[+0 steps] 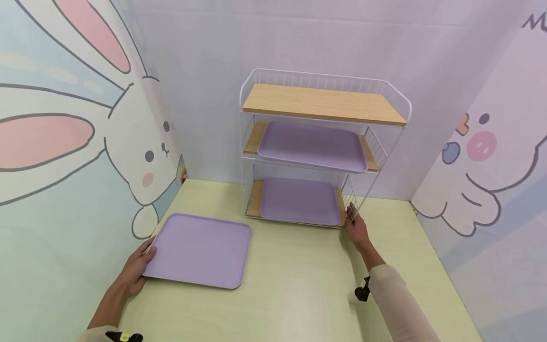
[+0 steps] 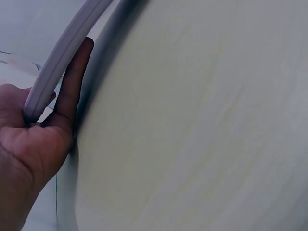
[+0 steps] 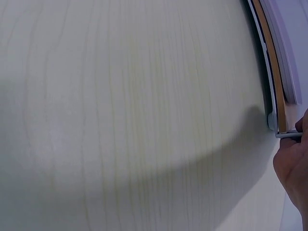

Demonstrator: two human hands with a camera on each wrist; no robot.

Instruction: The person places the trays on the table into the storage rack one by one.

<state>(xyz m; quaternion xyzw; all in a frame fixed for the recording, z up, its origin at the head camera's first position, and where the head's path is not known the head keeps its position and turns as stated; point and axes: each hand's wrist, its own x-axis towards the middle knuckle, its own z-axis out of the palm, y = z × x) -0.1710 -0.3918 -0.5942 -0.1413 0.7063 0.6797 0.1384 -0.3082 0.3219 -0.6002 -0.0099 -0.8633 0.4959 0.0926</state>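
Observation:
My left hand point(image 1: 136, 267) holds a purple rectangular tray point(image 1: 201, 249) by its left edge, thumb on top and fingers underneath. In the left wrist view the tray's rim point(image 2: 57, 62) sits between the thumb and fingers point(image 2: 72, 86), close over the table. At the lower right front corner of a white wire shelf rack point(image 1: 320, 117), my right hand point(image 1: 356, 228) grips the side frame. The right wrist view shows only part of that hand point(image 3: 292, 161), beside the wooden bottom board point(image 3: 274, 72). Two more purple trays lie on the rack, one on the middle shelf point(image 1: 314, 145), one on the bottom shelf point(image 1: 299, 202).
The rack stands at the back of the pale wood-grain table point(image 1: 295, 280), against a plain lilac backdrop point(image 1: 205, 71). Its wooden top shelf point(image 1: 320, 102) has a wire rail. Cartoon-printed sheets hang on both sides, a rabbit point(image 1: 141, 142) on the left.

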